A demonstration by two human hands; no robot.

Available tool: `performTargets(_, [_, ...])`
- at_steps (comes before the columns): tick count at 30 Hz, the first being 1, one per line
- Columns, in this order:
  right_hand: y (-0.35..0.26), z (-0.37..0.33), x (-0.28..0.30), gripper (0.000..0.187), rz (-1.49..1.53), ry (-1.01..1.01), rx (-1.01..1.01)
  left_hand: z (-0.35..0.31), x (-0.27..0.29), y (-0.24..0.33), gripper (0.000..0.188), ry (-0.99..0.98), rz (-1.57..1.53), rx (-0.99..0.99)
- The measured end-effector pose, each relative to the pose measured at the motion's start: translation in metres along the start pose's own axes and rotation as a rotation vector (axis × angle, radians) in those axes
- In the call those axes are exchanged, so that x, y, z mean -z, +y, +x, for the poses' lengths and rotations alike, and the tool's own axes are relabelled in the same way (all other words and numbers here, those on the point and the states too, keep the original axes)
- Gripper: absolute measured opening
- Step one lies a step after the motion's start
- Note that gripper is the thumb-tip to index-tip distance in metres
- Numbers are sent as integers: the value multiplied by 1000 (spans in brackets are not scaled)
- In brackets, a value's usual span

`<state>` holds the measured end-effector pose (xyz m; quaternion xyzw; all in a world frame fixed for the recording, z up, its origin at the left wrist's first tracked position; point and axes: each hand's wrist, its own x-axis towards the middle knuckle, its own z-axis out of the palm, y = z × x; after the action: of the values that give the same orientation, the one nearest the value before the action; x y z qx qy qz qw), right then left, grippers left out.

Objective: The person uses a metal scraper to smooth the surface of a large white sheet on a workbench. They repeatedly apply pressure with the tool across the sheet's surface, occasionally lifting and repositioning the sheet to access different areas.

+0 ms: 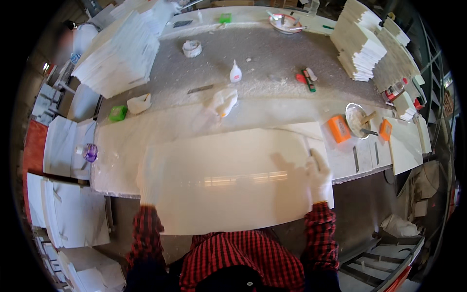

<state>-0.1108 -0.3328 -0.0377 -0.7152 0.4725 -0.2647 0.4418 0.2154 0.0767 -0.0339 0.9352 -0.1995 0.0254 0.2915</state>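
A large glossy white stone slab (228, 175) lies in front of me, its near edge overhanging the table. My left hand (150, 182), in a white glove, is at the slab's left edge; its outline blends into the pale stone. At the opposite edge, my gloved right hand (318, 175) is closed over the side, with a thumb or finger pointing up along the surface. Its underside is hidden. Window light and a dark shadow show on the polished face. Beyond the far edge lie a crumpled white cloth (224, 101) and a white squeeze bottle (235, 73).
Stacked white slabs rise at back left (119, 58) and back right (357, 44). On the right are an orange box (339, 129) and a metal bowl (355, 117) with scrapers. A purple bottle (89, 153), a green box (117, 113) and a tape roll (192, 48) stand left.
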Motion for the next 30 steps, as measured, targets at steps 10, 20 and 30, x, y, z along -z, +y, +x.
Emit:
performTargets(10, [18,128,153,35,-669,163,423,-135,13,-3,56,117,179,42])
performTargets(20, [10,161,156,31,-613,144,309,-133,14,9,55,90,154,126])
performTargets(30, [31,192,157,31,-766,49,309,-136,8,-1,54,121,187,130])
